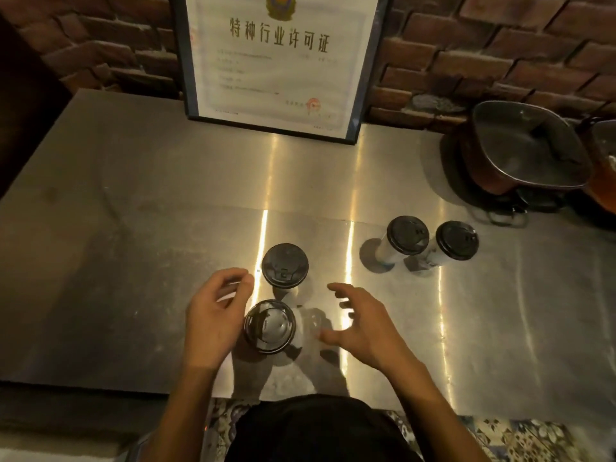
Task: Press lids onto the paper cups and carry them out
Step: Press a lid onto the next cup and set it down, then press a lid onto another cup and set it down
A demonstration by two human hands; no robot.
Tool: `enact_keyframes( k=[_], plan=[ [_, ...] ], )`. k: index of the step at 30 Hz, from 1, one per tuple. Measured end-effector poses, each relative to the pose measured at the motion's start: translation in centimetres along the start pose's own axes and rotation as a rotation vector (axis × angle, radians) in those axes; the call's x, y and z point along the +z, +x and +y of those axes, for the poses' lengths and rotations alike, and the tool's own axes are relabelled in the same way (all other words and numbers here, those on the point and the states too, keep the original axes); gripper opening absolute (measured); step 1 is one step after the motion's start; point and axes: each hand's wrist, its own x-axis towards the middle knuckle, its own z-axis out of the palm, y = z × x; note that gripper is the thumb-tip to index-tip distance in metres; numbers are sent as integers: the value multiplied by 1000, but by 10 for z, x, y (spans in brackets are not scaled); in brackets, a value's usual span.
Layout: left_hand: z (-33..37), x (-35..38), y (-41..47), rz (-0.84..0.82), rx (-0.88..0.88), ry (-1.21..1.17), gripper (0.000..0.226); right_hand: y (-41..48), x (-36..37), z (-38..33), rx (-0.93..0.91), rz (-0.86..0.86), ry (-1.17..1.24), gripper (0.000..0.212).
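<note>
Nearest lidded cup (270,326) upright, left hand (213,323), right hand (361,325) flanking, grips open, empty

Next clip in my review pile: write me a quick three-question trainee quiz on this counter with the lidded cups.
1. How many cups with black lids stand on the metal counter?
2. True or false: the left hand is gripping the nearest cup.
3. Which stands against the brick wall: (a) a framed certificate, (b) a kettle, (c) a stack of lids?

Key:
1. Four: the nearest cup, one just behind it, and a pair at the right.
2. False. It sits open beside the cup; the right hand is open too.
3. (a), the framed certificate.
</note>
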Motion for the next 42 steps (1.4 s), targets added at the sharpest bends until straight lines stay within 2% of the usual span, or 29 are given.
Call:
enact_keyframes(
  k=[3,5,9,13,17,21,25,28,31,34,36,39,42],
  plan=[
    [47,43,-3,-84,112,-29,12,9,-47,20,-63,206,65,74],
    [68,80,0,-148,141,-52,15,21,-76,35,-95,323,51,70],
    [79,163,14,-305,13,-137,12,55,-126,61,-135,466,-107,72],
    [73,231,26,-357,-180,-117,19,97,-160,81,-45,316,-415,98],
    [64,265,33,-352,-318,-52,37,122,-174,95,-70,162,-521,119],
    [60,277,29,-317,-393,-74,40,126,-177,90,-113,70,-575,113],
    [58,271,14,-224,-341,-107,39,107,-166,85,-119,133,-624,113],
    [45,256,-6,-196,-272,-109,34,70,-147,82,-89,201,-526,115],
    [28,239,-27,-193,-225,-95,21,35,-125,89,-38,159,-315,108],
    [9,224,-42,-201,-180,-32,23,10,-104,104,55,79,0,92],
    [-1,217,-48,-219,-152,14,25,-1,-91,112,119,73,122,77],
    [-10,210,-52,-254,-132,91,26,-10,-77,116,184,85,176,59],
    [-15,209,-49,-271,-118,142,28,-13,-74,115,214,82,192,53]
  ],
)
